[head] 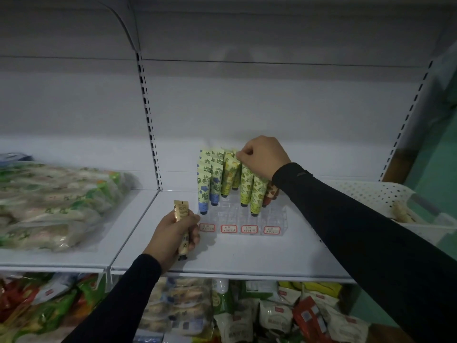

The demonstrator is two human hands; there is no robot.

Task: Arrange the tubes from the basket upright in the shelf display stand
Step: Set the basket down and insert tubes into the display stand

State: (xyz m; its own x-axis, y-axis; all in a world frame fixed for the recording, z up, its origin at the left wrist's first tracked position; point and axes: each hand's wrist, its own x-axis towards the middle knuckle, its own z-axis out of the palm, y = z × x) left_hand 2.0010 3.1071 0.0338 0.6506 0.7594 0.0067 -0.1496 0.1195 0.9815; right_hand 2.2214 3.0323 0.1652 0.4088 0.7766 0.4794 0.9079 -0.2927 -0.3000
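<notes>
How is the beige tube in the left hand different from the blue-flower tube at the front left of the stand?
The beige tube is held in the left hand above the shelf; the blue-flower tube stands in the clear display stand. The beige tube shows small printed text; the blue-flower tube shows blue flowers on pale green. Both are upright, with a dark cap down.

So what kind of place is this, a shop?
Probably a shop. White slotted shelves hold a clear stand with little price labels, and packets lie piled beside and below.
</notes>
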